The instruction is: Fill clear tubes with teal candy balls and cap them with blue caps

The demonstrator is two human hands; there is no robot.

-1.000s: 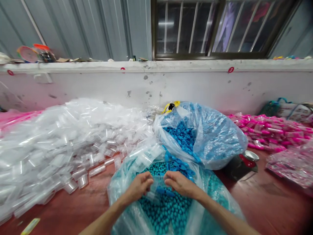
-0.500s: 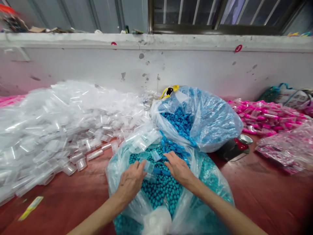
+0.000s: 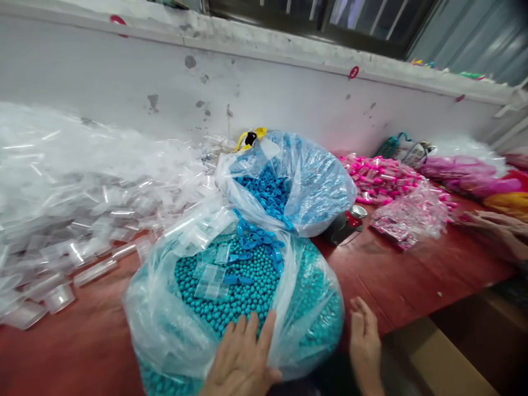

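Teal beads (image 3: 251, 297): clear pieces (image 3: 212, 281) loose on top. Left hand (image 3: 241, 360) over bag's (image 3: 159, 308) near side, grip spread; right hand (image 3: 365, 344) near table's (image 3: 412, 275) front edge, fingers together. Both apparently empty.

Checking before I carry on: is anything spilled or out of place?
Small blue plastic pieces and flat-looking clear pieces lie loose on the round teal beads in the open translucent plastic bag; that looks mixed up, though possibly deliberate. Left of it, clear plastic tubes straggle across the red table.
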